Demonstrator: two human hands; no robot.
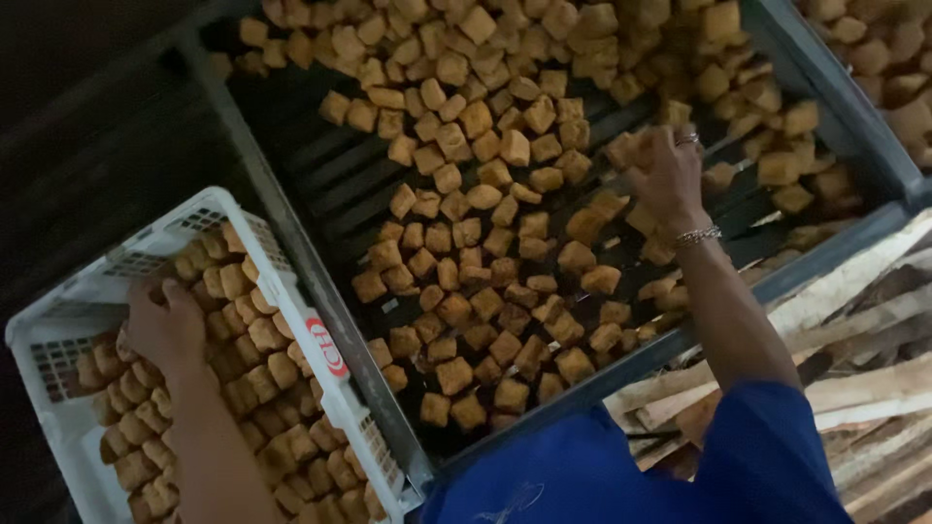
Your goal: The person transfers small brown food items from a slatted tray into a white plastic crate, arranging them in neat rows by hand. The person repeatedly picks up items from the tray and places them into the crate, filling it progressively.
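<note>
My left hand (167,325) lies palm down inside a white plastic crate (209,204), pressing on the brown fried cubes (262,374) that fill it; whether it grips any is hidden. My right hand (665,175), with a ring and a bracelet, reaches over a large dark slatted tray (311,267) and is closed on one or two fried cubes (626,147). Many loose golden-brown cubes (485,281) are spread across the tray, thicker toward the top. My blue sleeve (767,456) shows at the bottom right.
The crate sits against the tray's left rim. Rough wooden planks (874,330) lie to the right of the tray. A second tray of cubes (888,58) is at the top right corner. The far left is dark.
</note>
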